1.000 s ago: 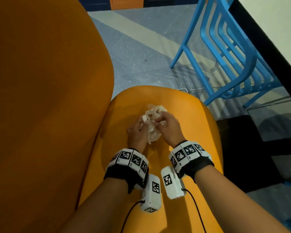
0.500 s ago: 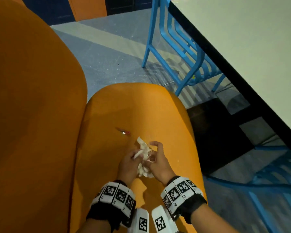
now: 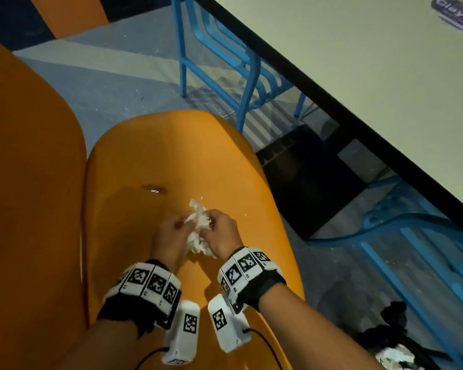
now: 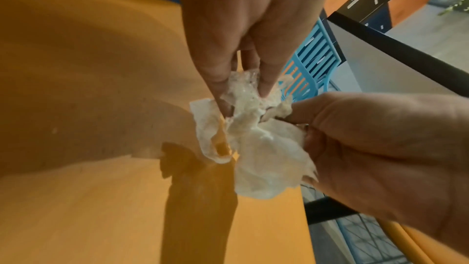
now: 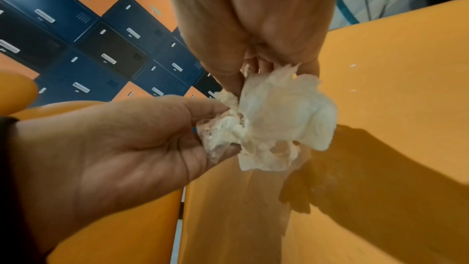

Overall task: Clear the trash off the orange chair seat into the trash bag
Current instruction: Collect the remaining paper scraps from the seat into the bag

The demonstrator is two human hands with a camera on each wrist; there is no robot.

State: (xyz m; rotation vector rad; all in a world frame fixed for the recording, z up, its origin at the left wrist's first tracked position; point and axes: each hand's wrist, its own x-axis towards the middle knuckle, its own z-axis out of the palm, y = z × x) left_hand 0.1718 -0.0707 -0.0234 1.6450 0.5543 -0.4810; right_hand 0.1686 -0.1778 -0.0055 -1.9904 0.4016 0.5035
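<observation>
A crumpled white tissue wad (image 3: 198, 231) hangs just above the orange chair seat (image 3: 177, 156), held between both hands. My left hand (image 3: 171, 231) pinches its upper left part with thumb and fingertips (image 4: 266, 85). My right hand (image 3: 222, 231) grips the right side of the tissue wad (image 4: 264, 156) with curled fingers. In the right wrist view the tissue wad (image 5: 279, 119) sits between the two hands. A small shiny reddish wrapper (image 3: 153, 188) lies on the seat beyond the hands. A black trash bag (image 3: 390, 343) with white paper in it sits on the floor at lower right.
The orange chair back (image 3: 30, 209) rises on the left. A white table (image 3: 372, 76) with a dark edge runs along the right. Blue metal chairs (image 3: 225, 57) stand behind the seat and by the table. Blue and orange lockers (image 5: 88, 37) line the wall.
Both hands have drawn the tissue wad back toward me along the seat. The small wrapper beyond them has come into sight, and the view has swung right to show the table.
</observation>
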